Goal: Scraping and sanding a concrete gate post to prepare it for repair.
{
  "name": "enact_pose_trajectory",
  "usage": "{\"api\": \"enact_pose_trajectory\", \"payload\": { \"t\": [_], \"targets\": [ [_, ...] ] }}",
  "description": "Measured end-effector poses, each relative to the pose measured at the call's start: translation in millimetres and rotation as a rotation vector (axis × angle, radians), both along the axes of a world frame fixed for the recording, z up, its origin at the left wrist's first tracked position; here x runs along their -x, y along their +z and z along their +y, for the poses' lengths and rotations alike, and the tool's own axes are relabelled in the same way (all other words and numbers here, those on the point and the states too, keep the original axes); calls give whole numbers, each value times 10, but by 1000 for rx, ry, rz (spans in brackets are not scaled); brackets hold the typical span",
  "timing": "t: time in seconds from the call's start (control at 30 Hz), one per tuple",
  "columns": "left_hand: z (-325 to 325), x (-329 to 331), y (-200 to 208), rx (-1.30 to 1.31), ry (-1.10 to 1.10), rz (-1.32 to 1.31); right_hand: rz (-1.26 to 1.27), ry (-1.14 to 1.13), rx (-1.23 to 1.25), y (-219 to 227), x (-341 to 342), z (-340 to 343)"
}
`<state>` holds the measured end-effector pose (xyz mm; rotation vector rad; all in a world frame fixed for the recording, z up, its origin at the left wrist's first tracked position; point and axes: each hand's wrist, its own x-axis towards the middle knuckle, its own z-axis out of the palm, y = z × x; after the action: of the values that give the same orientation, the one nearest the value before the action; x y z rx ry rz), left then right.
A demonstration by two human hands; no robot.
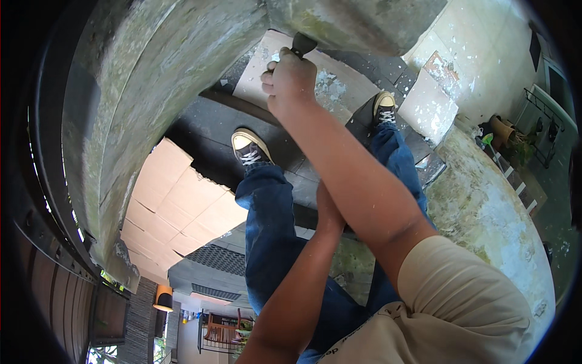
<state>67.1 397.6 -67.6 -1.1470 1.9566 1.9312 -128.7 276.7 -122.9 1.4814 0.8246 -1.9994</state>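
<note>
Head view, looking down past the person's legs. Right hand (292, 76): arm stretched forward to the top of the view, fingers curled closed around the handle of a dark flat-bladed tool (304, 44). Grip is firm-looking; the fingers fold over toward the left, and the handle is mostly covered by the fist. The tool's wide end points up and to the right, at the lower edge of a weathered grey-green concrete mass (370, 24). Whether the blade touches that surface or sits just beside it, cannot tell.

Left hand (328, 203): crosses under the right forearm and is largely hidden by it. Only the part near the wrist shows; finger spread and anything held cannot be told. Position: between the knees, well apart from the tool.

Surroundings: below the right hand, a pale cardboard sheet (257, 76) lies on dark tiles (209, 127), with whitish flakes (332, 85) scattered over it. A second pale sheet (427, 106) lies farther right, also flecked. A larger brown cardboard piece (176, 200), torn along one edge, lies at left beside the curved mottled wall (151, 91). Feet are apart in dark shoes with pale toecaps: left shoe (250, 145), right shoe (385, 108), the latter near the flaked sheet.
</note>
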Motion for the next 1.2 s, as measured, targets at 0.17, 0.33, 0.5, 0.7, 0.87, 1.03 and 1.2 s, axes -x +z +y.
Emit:
{"api": "enact_pose_trajectory", "payload": {
  "t": [0.17, 0.33, 0.5, 0.7, 0.87, 1.03, 1.2],
  "targets": [
    [-219, 371, 189, -209, 65, -438, 102, -111, 28, -1076, 50, 391],
    [-951, 289, 285, 45, -183, -407, 295, 194, -81, -285, -39, 119],
    [-475, 136, 459, 86, -330, -316, 360, 564, -486, -1120, 318, 643],
    [-268, -829, 148, 289, -552, 126, 383, 272, -235, -896, -60, 123],
    [-110, -474, 588, -80, -650, -451, 234, 199, -56, -892, 355, 983],
    [-333, -203, 671, -43, -922, -473, 246, 230, -44, -840, 227, 848],
    [-818, 483, 917, 105, -1323, -311, 228, 316, 93, -439, 264, 1068]
  ]
}}
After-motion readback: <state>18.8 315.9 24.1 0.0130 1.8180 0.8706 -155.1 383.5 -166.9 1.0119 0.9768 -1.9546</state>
